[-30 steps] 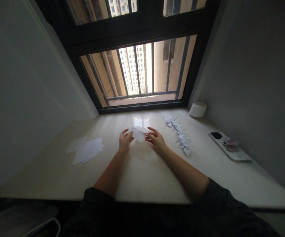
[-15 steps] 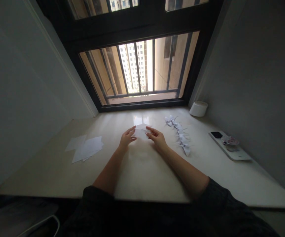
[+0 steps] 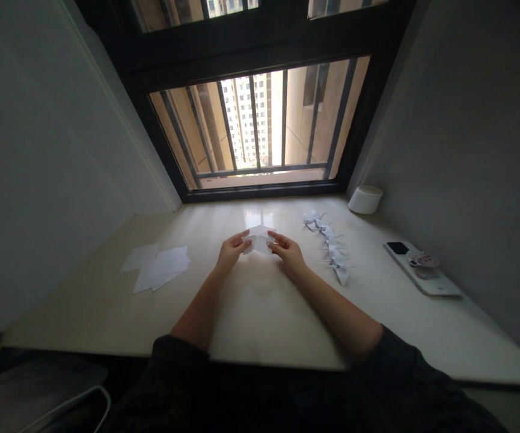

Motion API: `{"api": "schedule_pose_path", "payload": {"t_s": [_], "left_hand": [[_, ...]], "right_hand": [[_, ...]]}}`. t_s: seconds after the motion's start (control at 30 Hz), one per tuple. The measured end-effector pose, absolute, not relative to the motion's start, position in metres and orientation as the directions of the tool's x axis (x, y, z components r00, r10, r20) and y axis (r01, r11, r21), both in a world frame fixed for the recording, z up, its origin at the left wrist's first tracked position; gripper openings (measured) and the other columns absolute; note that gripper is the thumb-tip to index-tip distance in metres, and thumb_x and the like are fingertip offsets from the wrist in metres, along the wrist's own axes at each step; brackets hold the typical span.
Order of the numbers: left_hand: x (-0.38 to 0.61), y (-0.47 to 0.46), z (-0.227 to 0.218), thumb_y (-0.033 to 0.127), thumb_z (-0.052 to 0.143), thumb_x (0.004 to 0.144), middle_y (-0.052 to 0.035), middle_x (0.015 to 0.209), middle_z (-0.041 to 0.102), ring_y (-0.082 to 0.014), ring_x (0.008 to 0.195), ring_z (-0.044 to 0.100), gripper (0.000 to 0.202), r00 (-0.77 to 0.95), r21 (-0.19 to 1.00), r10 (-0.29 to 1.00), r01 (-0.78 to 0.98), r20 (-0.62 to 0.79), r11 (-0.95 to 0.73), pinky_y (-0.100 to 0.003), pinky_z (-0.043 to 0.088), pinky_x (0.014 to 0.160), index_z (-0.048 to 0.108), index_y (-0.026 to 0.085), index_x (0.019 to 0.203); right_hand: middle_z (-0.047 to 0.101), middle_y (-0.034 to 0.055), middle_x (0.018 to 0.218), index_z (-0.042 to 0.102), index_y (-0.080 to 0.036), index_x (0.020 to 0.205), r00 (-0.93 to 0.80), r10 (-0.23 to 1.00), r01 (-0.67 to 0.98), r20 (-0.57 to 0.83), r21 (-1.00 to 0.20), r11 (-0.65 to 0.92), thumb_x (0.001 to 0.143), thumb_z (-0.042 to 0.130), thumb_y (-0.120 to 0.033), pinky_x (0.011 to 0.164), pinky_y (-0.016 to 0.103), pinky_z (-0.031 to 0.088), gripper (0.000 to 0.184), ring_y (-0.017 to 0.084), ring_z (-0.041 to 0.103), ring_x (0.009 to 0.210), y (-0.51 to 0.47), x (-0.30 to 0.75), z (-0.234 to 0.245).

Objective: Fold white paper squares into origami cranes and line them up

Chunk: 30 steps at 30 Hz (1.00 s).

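Observation:
A small folded sheet of white paper [image 3: 260,239] is held between my two hands, a little above the middle of the sill. My left hand [image 3: 231,249] pinches its left edge between thumb and fingers. On the opposite edge, my right hand [image 3: 287,251] grips it the same way. Creases show on the paper, and its near side spreads into two flaps. To the right lies a row of several folded paper cranes [image 3: 333,251]. Loose white paper sheets [image 3: 163,267] overlap on the left.
The pale windowsill [image 3: 264,325] runs up to a dark-framed window [image 3: 260,193] with bars outside. A phone [image 3: 422,273] with a sticker-like grip lies at the right. Near the right wall stands a white rounded object [image 3: 365,199]. A white cable [image 3: 101,394] hangs below the front edge, lower left.
The left thumb has come up onto the paper, whose near side now parts into two flaps. Both hands stay in about the same place; the view has shifted slightly.

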<state>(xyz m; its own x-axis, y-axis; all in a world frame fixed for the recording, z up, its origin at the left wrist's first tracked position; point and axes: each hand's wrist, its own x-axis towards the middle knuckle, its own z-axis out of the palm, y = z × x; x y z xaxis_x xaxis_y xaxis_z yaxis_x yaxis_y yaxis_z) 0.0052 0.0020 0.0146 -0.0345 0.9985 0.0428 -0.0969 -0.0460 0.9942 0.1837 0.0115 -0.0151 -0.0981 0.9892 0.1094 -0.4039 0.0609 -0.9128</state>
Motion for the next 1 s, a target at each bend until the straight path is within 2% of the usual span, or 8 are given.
{"api": "schedule_pose_path", "payload": {"t_s": [0.17,0.37,0.6,0.77,1.0], "left_hand": [[0.0052,0.0002,0.0175,0.031,0.078,0.058,-0.0072,0.087,0.070,-0.0147,0.074,0.062,0.068,0.042,0.992,0.995,-0.088,0.091,-0.087,-0.027,0.044,0.074,0.056,0.012,0.120],[0.0097,-0.0029,0.0187,0.031,0.079,0.055,-0.0060,0.079,0.070,-0.0149,0.070,0.062,0.067,-0.007,0.992,0.994,-0.069,0.110,-0.111,-0.028,0.046,0.073,0.059,0.011,0.115],[0.0088,-0.0044,0.0196,0.039,0.077,0.059,-0.0075,0.086,0.070,-0.0147,0.066,0.062,0.066,-0.059,0.980,0.997,-0.197,-0.046,0.034,-0.028,0.048,0.065,0.058,0.016,0.117],[0.0113,-0.0047,0.0186,0.038,0.078,0.057,-0.0081,0.087,0.070,-0.0154,0.068,0.063,0.064,-0.109,0.980,0.993,-0.199,-0.037,0.014,-0.027,0.049,0.065,0.060,0.016,0.115],[0.0129,-0.0050,0.0168,0.041,0.075,0.060,-0.0082,0.086,0.070,-0.0140,0.066,0.061,0.061,-0.110,0.992,0.994,-0.124,0.022,-0.036,-0.025,0.047,0.063,0.060,0.014,0.113]], "right_hand": [[0.057,-0.0034,0.068,0.066,-0.021,0.105,-0.062,0.996,-0.471,0.058,-0.882,0.022,0.055,0.077,-0.029,0.061,0.025,0.042,0.052,0.009,0.051,0.060,0.0119,0.1849,-0.0132],[0.060,-0.0018,0.072,0.066,-0.021,0.104,-0.089,0.994,-0.498,0.062,-0.867,0.010,0.054,0.078,-0.028,0.064,0.026,0.044,0.052,0.010,0.054,0.064,0.0110,0.1818,-0.0132],[0.055,-0.0040,0.061,0.067,-0.020,0.104,-0.132,0.982,-0.379,0.134,-0.922,0.075,0.057,0.076,-0.032,0.062,0.027,0.042,0.050,0.010,0.049,0.058,0.0094,0.1800,-0.0164],[0.057,-0.0019,0.063,0.066,-0.019,0.106,-0.171,0.978,-0.338,0.123,-0.939,0.059,0.057,0.075,-0.035,0.061,0.027,0.042,0.053,0.011,0.048,0.059,0.0052,0.1788,-0.0133],[0.054,-0.0031,0.059,0.066,-0.019,0.106,-0.135,0.986,-0.303,0.099,-0.952,0.054,0.057,0.075,-0.037,0.056,0.025,0.041,0.053,0.011,0.046,0.056,0.0054,0.1786,-0.0147]]}}
